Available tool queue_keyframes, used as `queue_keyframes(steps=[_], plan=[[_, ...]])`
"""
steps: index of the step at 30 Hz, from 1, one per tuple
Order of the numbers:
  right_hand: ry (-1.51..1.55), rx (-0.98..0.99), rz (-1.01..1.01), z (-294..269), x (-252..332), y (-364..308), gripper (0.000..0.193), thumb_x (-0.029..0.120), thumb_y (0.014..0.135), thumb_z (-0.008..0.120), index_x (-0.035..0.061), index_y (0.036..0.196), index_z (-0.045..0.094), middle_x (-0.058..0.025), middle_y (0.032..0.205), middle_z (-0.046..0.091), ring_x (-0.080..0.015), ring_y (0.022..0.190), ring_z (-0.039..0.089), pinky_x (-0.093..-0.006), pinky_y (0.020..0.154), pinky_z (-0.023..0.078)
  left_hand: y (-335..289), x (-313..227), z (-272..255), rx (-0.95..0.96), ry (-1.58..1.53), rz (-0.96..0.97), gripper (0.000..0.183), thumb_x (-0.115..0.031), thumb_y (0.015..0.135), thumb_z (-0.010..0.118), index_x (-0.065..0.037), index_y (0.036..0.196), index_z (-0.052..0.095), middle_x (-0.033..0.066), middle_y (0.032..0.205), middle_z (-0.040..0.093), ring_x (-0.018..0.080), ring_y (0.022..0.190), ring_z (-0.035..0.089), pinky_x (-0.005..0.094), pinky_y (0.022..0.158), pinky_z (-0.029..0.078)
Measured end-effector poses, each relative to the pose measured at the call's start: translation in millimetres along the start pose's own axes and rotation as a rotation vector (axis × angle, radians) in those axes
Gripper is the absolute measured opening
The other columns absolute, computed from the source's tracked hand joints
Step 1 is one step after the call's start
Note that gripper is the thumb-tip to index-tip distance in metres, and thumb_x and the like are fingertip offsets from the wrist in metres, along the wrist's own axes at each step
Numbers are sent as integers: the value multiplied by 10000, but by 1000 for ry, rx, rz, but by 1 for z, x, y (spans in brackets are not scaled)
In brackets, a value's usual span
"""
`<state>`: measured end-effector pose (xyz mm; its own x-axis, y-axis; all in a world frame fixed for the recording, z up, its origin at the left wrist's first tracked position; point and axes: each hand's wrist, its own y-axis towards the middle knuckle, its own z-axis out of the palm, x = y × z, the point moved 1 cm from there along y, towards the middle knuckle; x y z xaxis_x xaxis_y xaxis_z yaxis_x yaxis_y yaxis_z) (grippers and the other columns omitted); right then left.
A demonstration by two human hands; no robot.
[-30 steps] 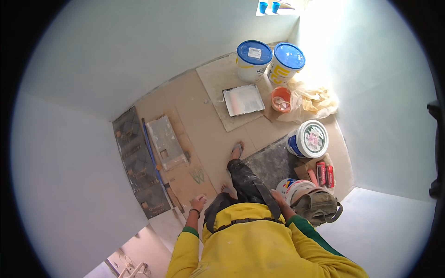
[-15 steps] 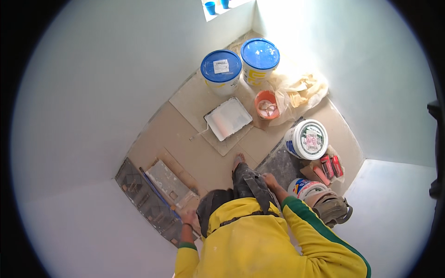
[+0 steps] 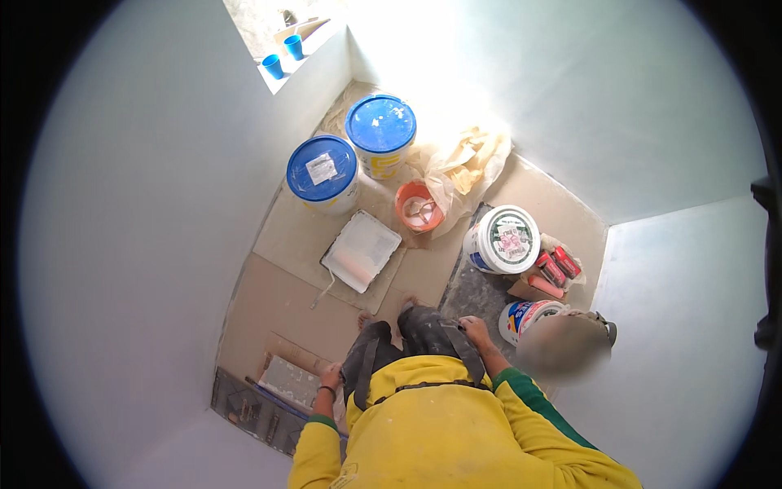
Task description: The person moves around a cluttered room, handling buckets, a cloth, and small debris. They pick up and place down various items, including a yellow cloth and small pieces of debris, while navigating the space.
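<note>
Dark trousers (image 3: 428, 330) meet both hands: the right hand (image 3: 475, 332), fingers curled, lies on the right thigh, and the left hand (image 3: 330, 376) is at the left thigh's outer side; I cannot tell whether either grips cloth. White-coated, a paint tray (image 3: 361, 251) lies toward the near edge of the beige floor sheet (image 3: 278, 235).
</note>
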<state>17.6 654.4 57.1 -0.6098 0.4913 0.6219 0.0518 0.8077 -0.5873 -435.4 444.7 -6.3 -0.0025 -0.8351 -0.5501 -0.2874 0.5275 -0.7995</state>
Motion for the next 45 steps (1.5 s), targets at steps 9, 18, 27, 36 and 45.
queue_keyframes(steps=[9,18,27,36,45], plan=[[127,126,151,-32,-79,73,416,355,833,569,-33,938,674,-236,944,672,-377,909,650,-399,776,487,54,-86,-30,-156,-324,-88,174,-196,882,595,-57,983,626,57,813,642,149,659,619,280,531,484],[-361,346,-102,-125,-20,287,251,192,852,555,-19,924,670,-202,848,672,-282,816,680,-374,723,542,18,-184,151,-159,-64,-132,114,-177,875,588,-86,909,647,36,792,644,161,723,615,329,686,510],[55,384,147,40,25,450,279,199,860,569,-13,1035,618,-164,883,663,-331,843,653,-401,763,524,16,-253,283,-282,224,-279,231,-194,806,654,-58,988,695,132,845,642,232,780,628,338,727,504],[-1033,1,-782,173,35,550,386,212,722,670,113,1070,534,-87,1060,533,-250,1000,543,-383,894,384,9,-220,303,-432,58,-470,208,-102,822,634,-33,1013,680,32,847,582,116,730,537,249,686,460],[-362,22,-637,129,65,516,192,222,824,594,55,919,592,-125,790,623,-308,806,604,-425,833,427,3,-212,283,-371,-93,-466,203,-104,837,627,-12,1010,680,40,911,648,99,772,560,240,707,458]])
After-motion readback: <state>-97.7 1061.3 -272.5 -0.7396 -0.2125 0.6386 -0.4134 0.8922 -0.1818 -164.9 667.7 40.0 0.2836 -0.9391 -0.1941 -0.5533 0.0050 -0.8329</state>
